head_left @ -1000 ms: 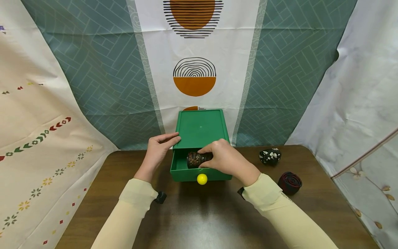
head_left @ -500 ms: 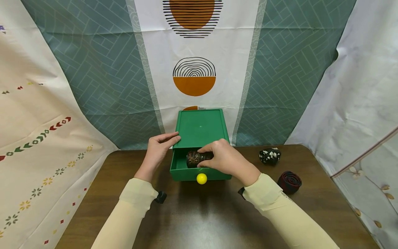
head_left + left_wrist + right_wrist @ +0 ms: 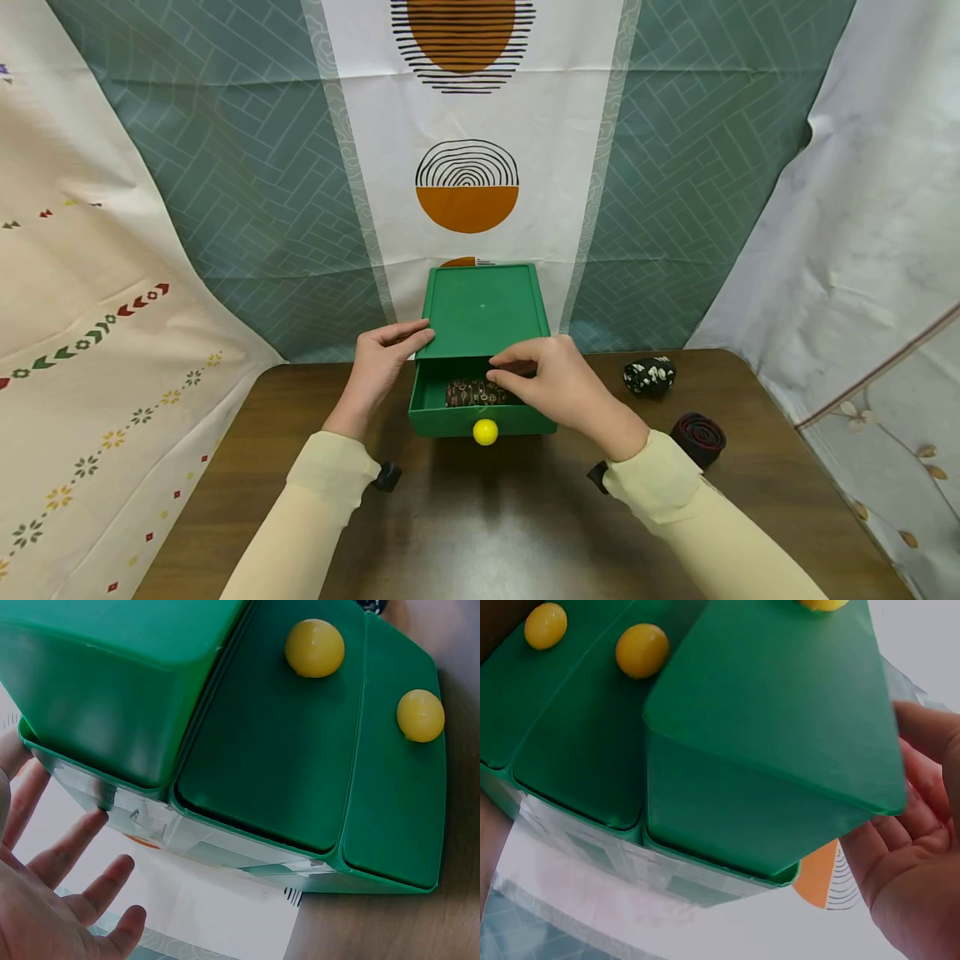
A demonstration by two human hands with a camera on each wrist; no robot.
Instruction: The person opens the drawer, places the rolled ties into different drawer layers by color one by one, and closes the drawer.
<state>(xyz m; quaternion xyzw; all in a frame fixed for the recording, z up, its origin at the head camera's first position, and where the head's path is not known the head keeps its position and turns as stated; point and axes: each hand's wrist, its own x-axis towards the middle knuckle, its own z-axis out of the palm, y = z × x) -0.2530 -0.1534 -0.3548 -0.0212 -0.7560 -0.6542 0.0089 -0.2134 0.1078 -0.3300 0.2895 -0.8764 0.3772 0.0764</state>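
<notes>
— Where is the dark patterned roll [image 3: 474, 392] found?

— It is seen lying on its side inside the pulled-out top drawer [image 3: 480, 410] of the green drawer box [image 3: 482, 310], just behind the drawer's front wall and its yellow knob [image 3: 485, 432].

— How is the right hand [image 3: 551, 385] placed?

— It is held over the right part of the open drawer, fingers loosely bent, with the fingertips at the top of the roll. Whether the roll is touched cannot be told, and nothing is seen gripped. In the right wrist view the fingers [image 3: 922, 817] are seen relaxed beside the drawer's edge.

— And the left hand [image 3: 380, 360]?

— It is laid flat against the left side of the box, fingers straight, the fingertips resting on the top front corner. Nothing is grasped by it.

— What else is seen on the tabletop [image 3: 480, 533]?

— A black roll with white specks [image 3: 651, 375] is set to the right of the box, and a black-and-red roll [image 3: 698, 438] lies nearer the front, well apart from the drawer. Two shut lower drawers with yellow knobs [image 3: 314, 647] are shown in the left wrist view.
</notes>
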